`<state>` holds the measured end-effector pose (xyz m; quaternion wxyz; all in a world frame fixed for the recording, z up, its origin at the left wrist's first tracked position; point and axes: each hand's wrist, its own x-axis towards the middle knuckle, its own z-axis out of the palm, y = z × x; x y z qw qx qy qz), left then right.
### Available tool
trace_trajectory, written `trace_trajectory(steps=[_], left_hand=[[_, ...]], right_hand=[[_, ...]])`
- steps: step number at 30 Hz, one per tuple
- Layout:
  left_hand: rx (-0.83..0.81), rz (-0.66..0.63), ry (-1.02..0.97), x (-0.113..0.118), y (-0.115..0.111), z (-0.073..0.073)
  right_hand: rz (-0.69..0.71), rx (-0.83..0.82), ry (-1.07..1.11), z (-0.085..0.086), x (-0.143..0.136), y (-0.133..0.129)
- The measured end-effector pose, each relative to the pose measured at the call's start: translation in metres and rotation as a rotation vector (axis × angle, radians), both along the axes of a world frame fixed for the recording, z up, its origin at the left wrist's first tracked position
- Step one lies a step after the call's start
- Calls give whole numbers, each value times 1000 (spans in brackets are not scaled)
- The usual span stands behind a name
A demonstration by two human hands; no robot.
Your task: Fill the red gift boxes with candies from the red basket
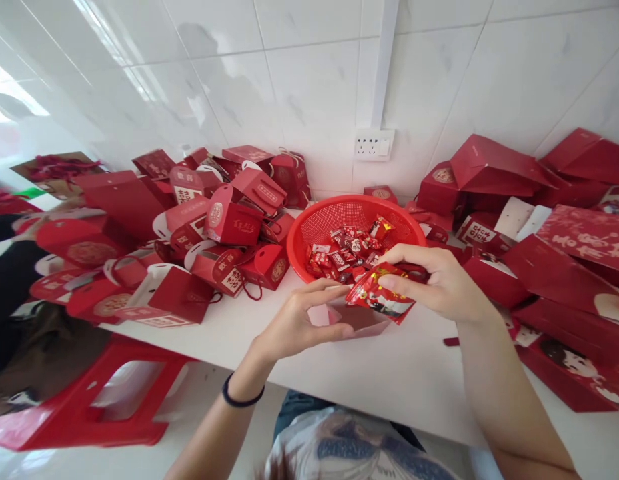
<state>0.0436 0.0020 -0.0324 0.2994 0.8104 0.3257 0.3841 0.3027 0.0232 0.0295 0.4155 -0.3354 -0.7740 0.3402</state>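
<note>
My right hand (437, 283) is closed on a shiny red candy packet (382, 293) with gold and white print, held tilted above an open box (362, 323) with a pale inside. At the box's left side my left hand (302, 320) has its thumb and fingers apart, fingertips close to the box rim and the packet's left corner; whether they touch is unclear. Just behind both hands stands a red plastic basket (422, 233) with small wrapped candies (347, 253) inside.
Red gift boxes (234, 217) are heaped on the left of the white table (309, 360), and more red boxes (579, 320) on the right. A red stool (124, 393) and a person's dark sleeve (12, 280) are at left. A socket (373, 145) is on the tiled wall.
</note>
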Motion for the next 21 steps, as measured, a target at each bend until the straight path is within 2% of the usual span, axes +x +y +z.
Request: trace_trajectory(steps=[7, 10, 13, 21], left_hand=[[-52, -52, -12, 2, 0, 2], [-43, -36, -15, 1, 1, -1], [-40, -28, -10, -2, 3, -4], [-53, -27, 13, -4, 6, -6]], right_hand=[[-36, 38, 86, -6, -11, 0], [50, 16, 47, -8, -17, -1], [146, -7, -91, -10, -20, -2], [382, -59, -368, -14, -12, 3]])
